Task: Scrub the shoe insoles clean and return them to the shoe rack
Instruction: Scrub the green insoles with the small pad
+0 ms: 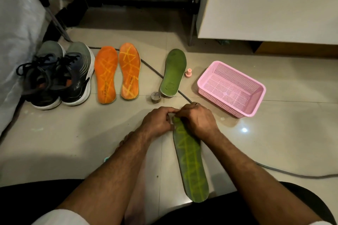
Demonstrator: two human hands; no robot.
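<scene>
Both hands meet at the far end of a green insole that lies on the tiled floor in front of the person. The left hand has its fingers curled and pinches a small pale thing at the insole's tip; what it is I cannot tell. The right hand grips the same end. A second green insole lies farther away, beside a pink basket. Two orange insoles lie next to a pair of dark sneakers.

Both forearms are bare and hairy, the right hand wears a ring on one finger, the left hand none visible, and the lap shows dark clothing with white fabric at the lower corners.
</scene>
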